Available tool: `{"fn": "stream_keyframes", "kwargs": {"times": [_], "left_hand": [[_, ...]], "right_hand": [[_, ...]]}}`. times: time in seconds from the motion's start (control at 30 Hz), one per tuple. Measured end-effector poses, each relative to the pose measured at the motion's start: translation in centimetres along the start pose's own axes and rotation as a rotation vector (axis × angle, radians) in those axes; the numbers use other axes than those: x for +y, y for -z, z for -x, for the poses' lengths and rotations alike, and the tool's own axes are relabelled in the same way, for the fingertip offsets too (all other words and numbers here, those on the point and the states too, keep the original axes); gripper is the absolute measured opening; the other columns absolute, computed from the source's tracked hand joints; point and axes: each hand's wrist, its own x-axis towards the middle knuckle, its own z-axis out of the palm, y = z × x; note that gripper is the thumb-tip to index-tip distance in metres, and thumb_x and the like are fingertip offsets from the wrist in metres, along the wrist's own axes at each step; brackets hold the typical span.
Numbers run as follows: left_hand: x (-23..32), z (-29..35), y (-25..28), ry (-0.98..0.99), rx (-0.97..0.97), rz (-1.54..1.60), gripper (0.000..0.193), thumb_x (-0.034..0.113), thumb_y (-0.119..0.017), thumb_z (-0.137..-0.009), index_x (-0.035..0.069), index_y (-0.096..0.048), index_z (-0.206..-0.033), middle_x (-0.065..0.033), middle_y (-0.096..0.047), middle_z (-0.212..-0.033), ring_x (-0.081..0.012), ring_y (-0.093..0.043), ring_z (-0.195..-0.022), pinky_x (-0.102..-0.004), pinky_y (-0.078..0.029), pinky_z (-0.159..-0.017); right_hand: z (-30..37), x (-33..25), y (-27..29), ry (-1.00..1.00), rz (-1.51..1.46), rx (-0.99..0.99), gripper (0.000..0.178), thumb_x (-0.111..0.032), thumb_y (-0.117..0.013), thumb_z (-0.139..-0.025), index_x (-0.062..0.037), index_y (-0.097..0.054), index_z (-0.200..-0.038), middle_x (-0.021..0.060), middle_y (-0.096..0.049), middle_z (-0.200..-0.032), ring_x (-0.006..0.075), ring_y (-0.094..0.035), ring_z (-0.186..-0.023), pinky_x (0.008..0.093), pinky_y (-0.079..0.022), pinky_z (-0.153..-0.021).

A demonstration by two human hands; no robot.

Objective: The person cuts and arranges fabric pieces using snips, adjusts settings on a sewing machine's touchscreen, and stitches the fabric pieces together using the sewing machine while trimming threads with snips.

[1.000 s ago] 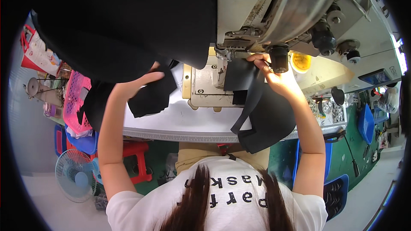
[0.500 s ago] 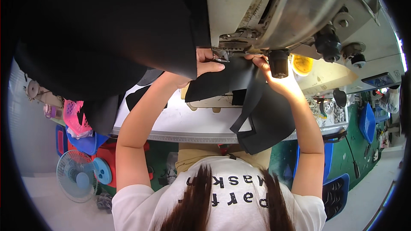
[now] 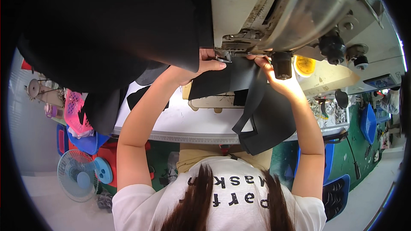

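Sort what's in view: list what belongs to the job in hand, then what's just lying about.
Belongs to the job:
Black fabric, by the presser foot
Sewing machine
White worktable
Left hand and right hand, both at the fabric

Apparently just lying about:
Pink basket, left
Fan, lower left
Blue container, far right

From my remote view I see bold black lettering (image 3: 233, 181), two lines turned upside down, across the wearer's white T-shirt (image 3: 244, 216), partly covered by dark hair (image 3: 192, 199). Along the tabletop's (image 3: 188, 123) near edge I make out a ruler strip (image 3: 201, 138); its fine markings are too small to read.
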Motion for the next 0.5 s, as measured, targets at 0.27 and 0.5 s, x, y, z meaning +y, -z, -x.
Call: {"fn": "stream_keyframes", "kwargs": {"times": [0.27,0.5], "left_hand": [[0.2,-0.1,-0.1,-0.006,0.022,0.004,0.025,0.014,-0.071,-0.078,0.0,-0.065,-0.098,-0.0027,-0.064,-0.093,-0.0094,-0.055,-0.086,-0.0245,-0.039,-0.083],[-0.6,-0.8,0.5,0.096,0.034,-0.077,0.028,0.013,-0.071,-0.077,-0.002,-0.064,-0.1,-0.0043,-0.065,-0.095,-0.0101,-0.057,-0.088,-0.0252,-0.041,-0.085]], "right_hand": [[-0.4,0.0,0.6,0.047,0.292,0.056,0.019,-0.014,-0.053,-0.088,-0.0061,-0.068,-0.097,0.0065,-0.068,-0.09,0.0173,-0.061,-0.08,0.0307,-0.047,-0.072],[-0.3,0.0,0.6,-0.097,0.301,0.024,0.02,-0.017,-0.062,-0.085,-0.0052,-0.068,-0.1,0.0075,-0.068,-0.084,0.0183,-0.063,-0.078,0.0293,-0.049,-0.071]]}}
